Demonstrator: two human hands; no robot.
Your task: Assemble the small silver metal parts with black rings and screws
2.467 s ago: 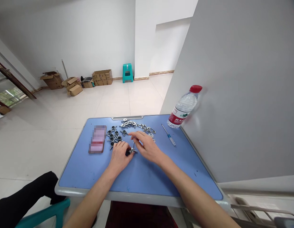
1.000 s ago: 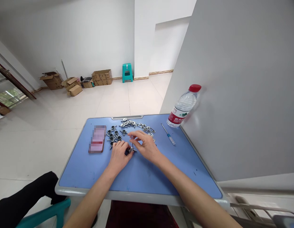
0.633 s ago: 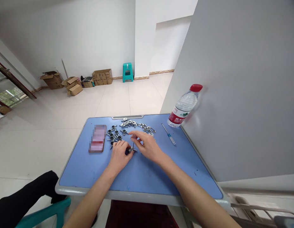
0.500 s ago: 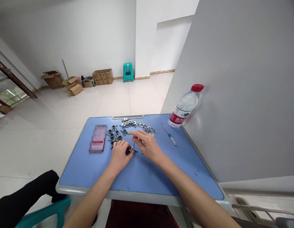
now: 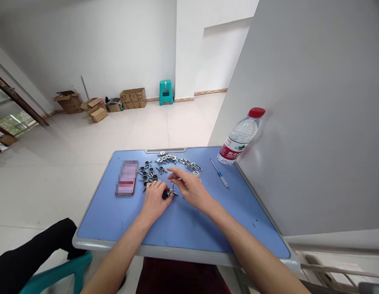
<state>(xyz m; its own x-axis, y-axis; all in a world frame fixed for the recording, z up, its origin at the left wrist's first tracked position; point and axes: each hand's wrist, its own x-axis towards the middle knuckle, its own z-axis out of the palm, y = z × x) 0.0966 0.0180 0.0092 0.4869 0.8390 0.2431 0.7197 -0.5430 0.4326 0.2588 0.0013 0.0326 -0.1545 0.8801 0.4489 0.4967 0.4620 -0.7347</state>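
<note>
My left hand point(image 5: 155, 198) rests low on the blue table, its fingers closed on a small metal fitting point(image 5: 171, 192) with a dark part. Above that fitting, my right hand point(image 5: 189, 185) pinches a screwdriver point(image 5: 173, 187). Its thin shaft stands upright, with the tip down at the fitting; the fingers mostly hide the handle. Just beyond my left hand lies a group of similar fittings with black round centres point(image 5: 151, 170). Farther back are a heap of silver metal plates point(image 5: 166, 159) and a row of metal loop parts point(image 5: 191, 164).
A phone point(image 5: 127, 178) lies at the left of the blue table point(image 5: 189, 232). To the right are a second screwdriver point(image 5: 220, 173) with a blue and clear handle and a water bottle point(image 5: 240, 136) beside the grey panel. A person's black-clad leg point(image 5: 33, 249) shows lower left.
My right fingers have shifted slightly around the screwdriver handle. My left hand stays on the fitting. The whole view has moved very slightly.
</note>
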